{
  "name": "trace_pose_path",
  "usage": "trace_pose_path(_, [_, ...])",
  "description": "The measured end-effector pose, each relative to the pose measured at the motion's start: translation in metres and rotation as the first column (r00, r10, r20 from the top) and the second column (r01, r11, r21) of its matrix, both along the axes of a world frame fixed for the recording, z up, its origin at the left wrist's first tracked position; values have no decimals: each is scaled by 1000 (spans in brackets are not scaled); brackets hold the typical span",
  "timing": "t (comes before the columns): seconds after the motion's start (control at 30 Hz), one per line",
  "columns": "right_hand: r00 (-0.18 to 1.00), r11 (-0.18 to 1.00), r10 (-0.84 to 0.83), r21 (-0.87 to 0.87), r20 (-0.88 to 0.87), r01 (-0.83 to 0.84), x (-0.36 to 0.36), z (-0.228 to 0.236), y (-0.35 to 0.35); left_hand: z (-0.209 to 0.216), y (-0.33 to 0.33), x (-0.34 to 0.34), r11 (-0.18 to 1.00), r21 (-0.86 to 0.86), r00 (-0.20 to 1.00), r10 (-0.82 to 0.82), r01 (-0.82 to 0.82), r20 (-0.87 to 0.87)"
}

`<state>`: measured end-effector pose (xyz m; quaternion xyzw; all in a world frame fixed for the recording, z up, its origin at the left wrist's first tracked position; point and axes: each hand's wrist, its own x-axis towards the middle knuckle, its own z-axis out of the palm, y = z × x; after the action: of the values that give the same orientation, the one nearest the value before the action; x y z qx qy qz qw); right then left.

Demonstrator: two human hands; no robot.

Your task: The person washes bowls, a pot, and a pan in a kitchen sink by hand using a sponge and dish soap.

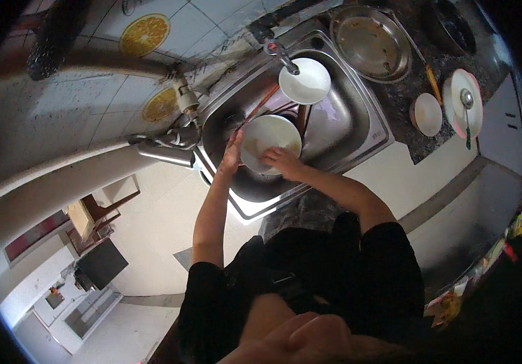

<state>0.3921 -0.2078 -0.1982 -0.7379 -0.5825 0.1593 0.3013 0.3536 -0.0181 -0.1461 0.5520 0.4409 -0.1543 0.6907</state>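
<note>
A white bowl [267, 132] is tilted over the near left part of the metal sink [367, 130]. My left hand [231, 156] grips its left rim, with the thumb side along the edge. Inside the bowl, my right hand [282, 161] presses curled fingers against the lower inner wall; whether a cloth or scrap is under them is hidden. Some residue shows on the bowl's inner surface. Another white bowl [306, 86] stands in the sink below the tap [280, 56]. Brown chopsticks [265, 100] and other partly covered utensils lie between and behind the bowls.
On the dark counter at the right are a soiled metal pan [370, 47], a black pot [451, 27], a small bowl [426, 114] and a pink-rimmed plate [455, 106] with a spoon [467, 99]. A wall pipe [185, 97] juts out left of the sink.
</note>
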Motion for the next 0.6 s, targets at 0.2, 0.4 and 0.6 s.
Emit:
trace_pose_path(0.2, [948, 978, -146, -185, -284, 95, 0, 7, 25, 0, -35, -12, 968, -33, 954, 252, -249, 162])
trace_pose_path(0.4, [989, 993, 113, -26, -95, -116, 16, -12, 4, -30, -28, -42, 920, 385, 925, -76, -79, 373])
trace_pose_path(0.6, [883, 837, -464, -296, 65, 461, 20, -25, 21, 6, -24, -40, 632, 731, 952, -296, 259, -80])
